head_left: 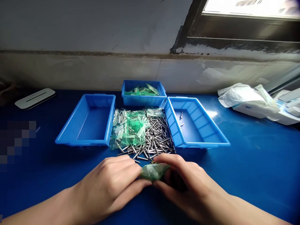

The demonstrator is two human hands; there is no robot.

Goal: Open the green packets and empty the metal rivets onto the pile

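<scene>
Between my two hands is a small green plastic bag (153, 172) with pale pieces showing through it. My left hand (112, 181) pinches its left side, fingers curled over. Around its right end the thumb and forefinger of my right hand (191, 181) are closed. Just beyond my fingertips lies a loose heap of metal screws (157, 137). Several more green and clear bags (131, 128), holding white pieces, cover the heap's left part. Part of what my right fingers touch is in shadow.
Blue bins stand around the heap: a left bin (82, 142), a right bin (206, 144) with a couple of small metal pieces inside, and a back bin (144, 100) holding green bags. White crumpled paper (243, 95) lies right; a flat white device (35, 98) lies left.
</scene>
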